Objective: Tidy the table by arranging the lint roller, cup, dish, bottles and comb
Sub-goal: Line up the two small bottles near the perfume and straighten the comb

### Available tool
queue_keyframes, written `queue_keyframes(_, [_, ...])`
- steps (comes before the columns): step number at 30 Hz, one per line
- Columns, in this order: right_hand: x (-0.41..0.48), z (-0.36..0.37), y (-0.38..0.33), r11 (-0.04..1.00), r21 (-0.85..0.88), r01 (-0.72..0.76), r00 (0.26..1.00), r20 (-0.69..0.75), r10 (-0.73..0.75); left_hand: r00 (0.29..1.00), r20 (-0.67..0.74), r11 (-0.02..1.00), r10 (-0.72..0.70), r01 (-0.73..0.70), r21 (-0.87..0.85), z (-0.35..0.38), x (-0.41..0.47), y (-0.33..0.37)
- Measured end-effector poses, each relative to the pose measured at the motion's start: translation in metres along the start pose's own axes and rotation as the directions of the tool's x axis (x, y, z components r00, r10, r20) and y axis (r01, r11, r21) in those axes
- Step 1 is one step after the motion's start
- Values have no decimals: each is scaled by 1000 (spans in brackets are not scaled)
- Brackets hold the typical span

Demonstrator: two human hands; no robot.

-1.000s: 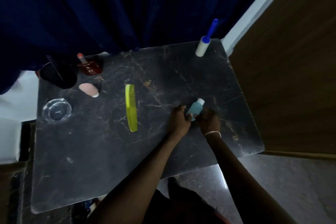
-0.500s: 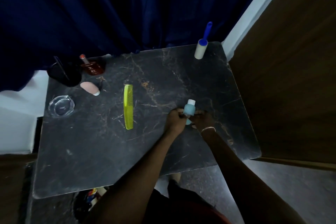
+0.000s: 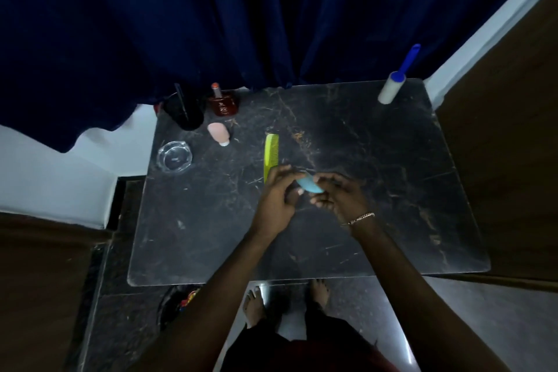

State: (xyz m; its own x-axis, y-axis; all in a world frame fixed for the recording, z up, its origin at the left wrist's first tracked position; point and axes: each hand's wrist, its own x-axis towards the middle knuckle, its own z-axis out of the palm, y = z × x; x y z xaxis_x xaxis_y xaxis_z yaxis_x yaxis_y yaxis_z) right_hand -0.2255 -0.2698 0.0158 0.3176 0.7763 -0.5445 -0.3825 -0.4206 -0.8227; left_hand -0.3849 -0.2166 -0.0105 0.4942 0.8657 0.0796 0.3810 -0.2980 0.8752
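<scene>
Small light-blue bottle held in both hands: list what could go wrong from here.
1. The small light-blue bottle lies tilted between the left hand and right hand, pinched by fingertips above the black marble table; it could slip and drop.
2. The yellow-green plastic comb runs partly under the left hand; a careless move might knock it askew.

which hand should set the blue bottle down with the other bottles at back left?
Left, probably. Both hands hold the blue bottle, but the left hand is nearer the pink bottle and brown bottle.
</scene>
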Motion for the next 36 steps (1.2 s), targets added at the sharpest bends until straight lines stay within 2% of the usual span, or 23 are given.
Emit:
queue_keyframes(5, [-6, 73, -9, 995, 6, 104, 995, 11, -104, 993, -116, 996, -24, 13, -93, -58, -2, -19])
queue_keyframes(8, [6, 106, 0, 973, -21, 231, 973, -24, -231, 981, -178, 988, -74, 48, -144, -83, 3, -40])
queue_keyframes(11, [30, 132, 21, 926, -109, 361, 932, 37, -359, 969, -235, 986, -81, 44, -159, -100, 10, -69])
queue_keyframes(13, [48, 143, 34, 844, -262, 469, 882, 80, -465, 961, -264, 984, -84, 38, -174, -107, 18, -90])
queue_keyframes(16, [80, 157, 57, 661, -451, 600, 783, 165, -599, 953, -296, 986, -65, 16, -165, -112, 28, -127])
queue_keyframes(24, [157, 188, 99, 630, -437, 642, 761, 266, -591, 938, -334, 983, -90, 30, -180, -116, 47, -206])
queue_keyframes(33, [189, 209, 125, 557, -479, 679, 720, 285, -633, 931, -352, 991, -94, 54, -121, -124, 54, -237])
queue_keyframes(36, [191, 213, 131, 498, -516, 697, 683, 268, -679, 932, -353, 992, -79, 40, -116, -125, 55, -242])
